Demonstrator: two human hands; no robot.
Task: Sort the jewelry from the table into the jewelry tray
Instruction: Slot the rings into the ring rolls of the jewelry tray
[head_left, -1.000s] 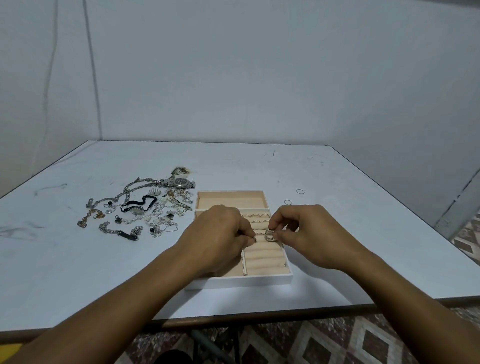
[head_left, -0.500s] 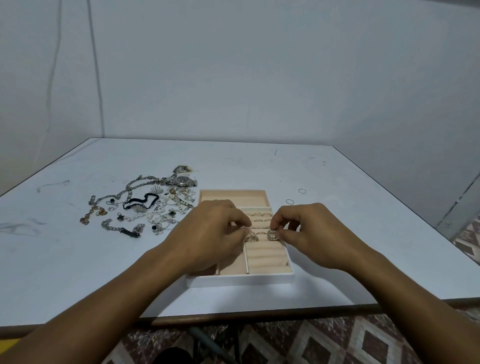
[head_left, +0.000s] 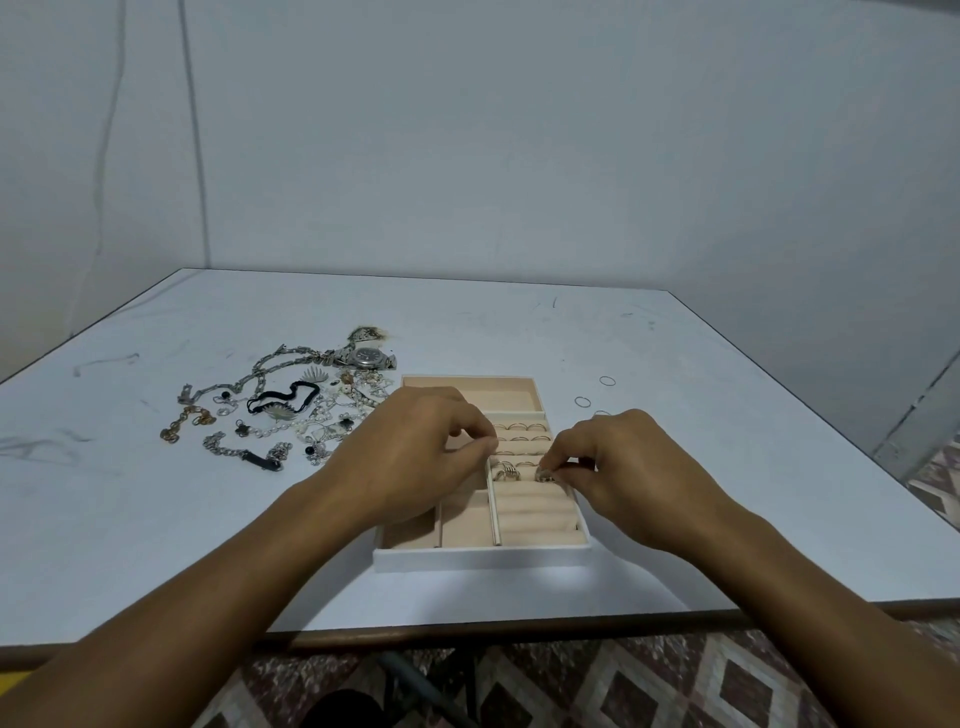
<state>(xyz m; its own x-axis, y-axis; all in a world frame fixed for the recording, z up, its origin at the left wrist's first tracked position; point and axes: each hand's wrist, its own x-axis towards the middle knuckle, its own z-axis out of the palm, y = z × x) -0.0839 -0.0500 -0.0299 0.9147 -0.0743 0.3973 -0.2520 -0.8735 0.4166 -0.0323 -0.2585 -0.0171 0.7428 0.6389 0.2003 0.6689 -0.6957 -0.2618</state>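
Observation:
The white jewelry tray (head_left: 483, 558) with beige lining sits near the table's front edge. Several thin rings (head_left: 519, 427) stand in its upper ring rolls. A chunkier silver ring (head_left: 506, 473) sits in a lower roll, free of any hand. My left hand (head_left: 415, 452) hovers over the tray's left half with fingers curled, thumb against forefinger, and nothing visible between them. My right hand (head_left: 623, 467) pinches another ring (head_left: 545, 474) at the right end of that same roll.
A tangled pile of chains, bracelets and earrings (head_left: 291, 410) lies left of the tray, with a silver watch (head_left: 369, 357) at its far end. Two thin loose rings (head_left: 583, 401) lie on the table right of the tray. The table's front edge is close.
My left hand let go of its ring, which now sits in the roll, and its fingertips drew back toward the upper rows. My right hand stays pinched on its ring in the roll.

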